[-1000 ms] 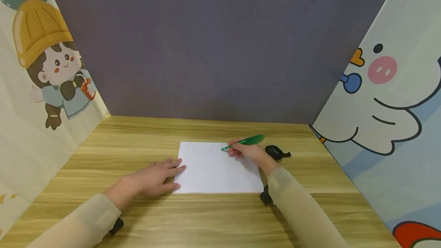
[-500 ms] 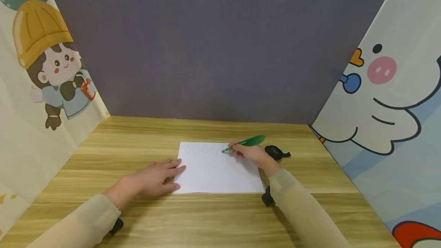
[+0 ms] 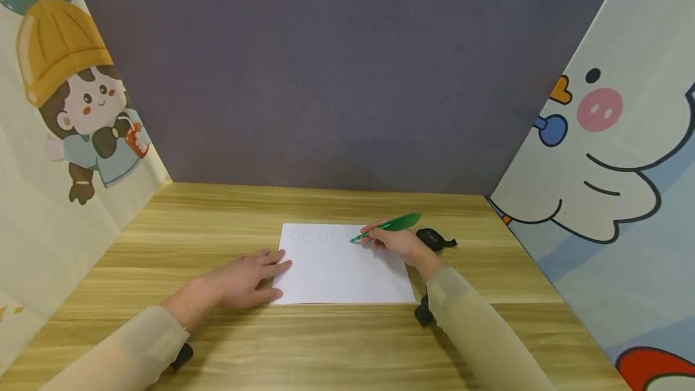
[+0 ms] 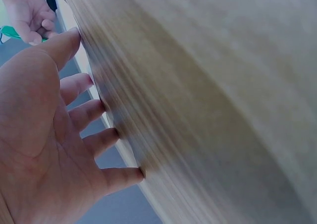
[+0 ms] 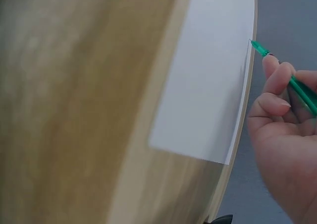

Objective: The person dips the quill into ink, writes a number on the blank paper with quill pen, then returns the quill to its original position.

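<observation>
**Cartoon Colours on Either Side**

We face a plain purple-grey panel (image 3: pixel 326 71) behind a wood-grained tabletop (image 3: pixel 326 346). At left, a cream wall (image 3: pixel 32 240) carries a cartoon figure (image 3: pixel 92 94) in a yellow hat (image 3: pixel 64 44); at right, a pale-blue wall (image 3: pixel 670 246) bears a white, pink-snouted creature (image 3: pixel 643 131).

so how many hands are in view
2: the left hand, over the left edge of the white paper; the right hand, holding a green pen near its top.

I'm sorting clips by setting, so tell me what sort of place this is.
Probably a small partitioned booth, perhaps set up indoors: a wood-grain table stands against a plain grey panel, between a cartoon-printed left wall and right wall.
</observation>
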`<state>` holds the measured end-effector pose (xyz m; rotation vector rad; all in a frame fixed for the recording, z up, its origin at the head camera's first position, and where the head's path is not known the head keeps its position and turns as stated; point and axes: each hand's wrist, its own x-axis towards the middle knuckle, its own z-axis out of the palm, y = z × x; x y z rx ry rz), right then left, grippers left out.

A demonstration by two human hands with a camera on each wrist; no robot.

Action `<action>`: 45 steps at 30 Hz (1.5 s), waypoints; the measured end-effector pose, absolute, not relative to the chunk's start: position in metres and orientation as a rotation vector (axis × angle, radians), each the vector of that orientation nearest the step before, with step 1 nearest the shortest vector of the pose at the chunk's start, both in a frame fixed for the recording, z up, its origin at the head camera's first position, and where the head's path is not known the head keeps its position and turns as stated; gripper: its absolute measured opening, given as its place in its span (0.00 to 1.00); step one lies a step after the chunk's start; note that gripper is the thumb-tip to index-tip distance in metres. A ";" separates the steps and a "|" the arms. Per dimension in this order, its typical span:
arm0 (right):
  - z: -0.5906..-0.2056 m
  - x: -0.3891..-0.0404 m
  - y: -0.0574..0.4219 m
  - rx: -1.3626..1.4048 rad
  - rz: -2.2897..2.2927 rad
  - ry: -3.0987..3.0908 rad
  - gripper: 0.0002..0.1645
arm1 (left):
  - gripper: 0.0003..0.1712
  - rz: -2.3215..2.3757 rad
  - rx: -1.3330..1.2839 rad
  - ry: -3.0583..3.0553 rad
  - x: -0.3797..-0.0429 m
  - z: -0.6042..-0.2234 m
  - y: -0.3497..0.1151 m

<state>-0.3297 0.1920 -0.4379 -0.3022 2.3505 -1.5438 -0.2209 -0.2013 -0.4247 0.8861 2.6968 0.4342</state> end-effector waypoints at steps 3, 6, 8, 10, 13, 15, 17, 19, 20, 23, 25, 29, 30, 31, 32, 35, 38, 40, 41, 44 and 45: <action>-0.436 -0.330 0.193 -0.309 -1.538 2.354 0.21 | 0.43 0.436 0.886 2.692 -0.221 -0.423 -0.202; -0.434 -0.329 0.195 -0.300 -1.529 2.363 0.21 | 0.43 0.438 0.885 2.688 -0.221 -0.423 -0.202; -0.433 -0.329 0.195 -0.287 -1.522 2.371 0.21 | 0.43 0.440 0.886 2.688 -0.221 -0.423 -0.202; -0.434 -0.330 0.196 -0.279 -1.522 2.374 0.21 | 0.43 0.438 0.886 2.689 -0.221 -0.422 -0.202; -0.434 -0.330 0.197 -0.273 -1.518 2.381 0.21 | 0.43 0.436 0.885 2.689 -0.221 -0.422 -0.202; -0.434 -0.330 0.198 -0.263 -1.523 2.382 0.21 | 0.43 0.435 0.885 2.691 -0.221 -0.422 -0.202; -0.433 -0.330 0.199 -0.253 -1.533 2.377 0.22 | 0.43 0.436 0.882 2.692 -0.221 -0.422 -0.202; -0.434 -0.331 0.200 -0.246 -1.547 2.368 0.22 | 0.43 0.437 0.880 2.693 -0.220 -0.422 -0.201; -0.434 -0.332 0.200 -0.243 -1.553 2.366 0.22 | 0.43 0.438 0.879 2.692 -0.220 -0.421 -0.201; -0.437 -0.333 0.200 -0.240 -1.559 2.374 0.22 | 0.43 0.438 0.879 2.690 -0.220 -0.421 -0.201; -0.438 -0.333 0.201 -0.231 -1.564 2.381 0.22 | 0.43 0.437 0.882 2.688 -0.221 -0.422 -0.201; -0.438 -0.332 0.201 -0.211 -1.579 2.382 0.22 | 0.42 0.435 0.888 2.690 -0.221 -0.423 -0.201; -0.438 -0.332 0.201 -0.209 -1.582 2.379 0.22 | 0.42 0.435 0.889 2.690 -0.221 -0.423 -0.201; -0.438 -0.333 0.201 -0.208 -1.586 2.375 0.22 | 0.42 0.436 0.890 2.691 -0.222 -0.423 -0.201; -0.438 -0.333 0.201 -0.204 -1.587 2.373 0.22 | 0.42 0.437 0.890 2.691 -0.222 -0.424 -0.201; -0.438 -0.334 0.201 -0.198 -1.590 2.368 0.22 | 0.42 0.438 0.891 2.690 -0.222 -0.424 -0.201; -0.438 -0.335 0.200 -0.190 -1.591 2.371 0.22 | 0.42 0.441 0.891 2.687 -0.222 -0.424 -0.201; -0.439 -0.336 0.200 -0.185 -1.596 2.371 0.22 | 0.42 0.441 0.890 2.686 -0.222 -0.423 -0.200; -0.439 -0.336 0.200 -0.181 -1.598 2.371 0.22 | 0.42 0.442 0.888 2.686 -0.222 -0.423 -0.200; -0.438 -0.336 0.200 -0.168 -1.603 2.374 0.22 | 0.42 0.440 0.889 2.688 -0.223 -0.423 -0.199; -0.438 -0.336 0.200 -0.165 -1.604 2.374 0.22 | 0.42 0.438 0.890 2.690 -0.223 -0.423 -0.199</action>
